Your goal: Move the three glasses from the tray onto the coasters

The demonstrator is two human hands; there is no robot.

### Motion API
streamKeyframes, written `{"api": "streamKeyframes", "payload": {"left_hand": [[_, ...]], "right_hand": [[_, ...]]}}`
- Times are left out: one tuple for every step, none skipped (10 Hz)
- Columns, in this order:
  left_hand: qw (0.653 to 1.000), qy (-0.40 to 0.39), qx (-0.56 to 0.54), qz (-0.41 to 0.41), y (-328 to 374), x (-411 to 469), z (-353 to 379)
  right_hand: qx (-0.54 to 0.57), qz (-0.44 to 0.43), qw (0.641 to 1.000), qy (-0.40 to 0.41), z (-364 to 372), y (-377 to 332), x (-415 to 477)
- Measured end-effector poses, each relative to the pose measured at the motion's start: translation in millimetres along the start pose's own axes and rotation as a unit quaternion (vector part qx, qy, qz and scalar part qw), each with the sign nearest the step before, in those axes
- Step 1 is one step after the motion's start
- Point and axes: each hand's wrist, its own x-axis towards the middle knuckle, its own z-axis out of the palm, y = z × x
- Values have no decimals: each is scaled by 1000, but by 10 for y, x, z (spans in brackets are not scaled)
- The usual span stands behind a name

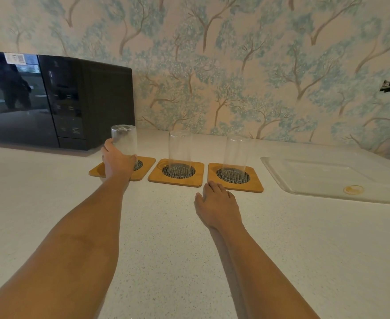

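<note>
Three wooden coasters lie in a row on the white counter: a left coaster [146, 162], a middle coaster [155, 177] and a right coaster [256, 183]. Each carries a clear glass standing upside down. My left hand [117, 161] is wrapped around the lower part of the left glass [123, 140], covering much of its coaster. The middle glass [180, 151] and the right glass [235, 156] stand untouched. My right hand [217, 204] rests flat on the counter just in front of the right coaster, fingers apart, holding nothing. The clear tray [327, 180] at the right holds no glasses.
A black microwave [51, 100] stands at the back left, close behind the left glass. Patterned wallpaper forms the wall behind the counter. The tray has a small gold sticker [353, 189] near its front edge.
</note>
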Motion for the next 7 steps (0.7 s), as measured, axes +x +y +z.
{"api": "streamKeyframes", "payload": {"left_hand": [[1000,0,8,-2,-3,22,-6],[1000,0,8,1,-9,37,-4],[1000,-3,5,1,-17,45,-3],[1000,-7,3,5,-39,43,-5],[999,-10,26,18,-82,-3,-16],[997,-6,70,39,-156,-90,-38],[995,7,86,51,-175,-221,-72]], "right_hand": [[-3,-1,1000,1,3,2,3],[-7,0,1000,4,12,4,5],[-7,1,1000,3,11,0,11],[-8,2,1000,2,8,-1,9],[-10,-1,1000,5,1,-1,-1],[-1,3,1000,-4,-13,-7,-2],[4,3,1000,9,-13,-11,-5]]}}
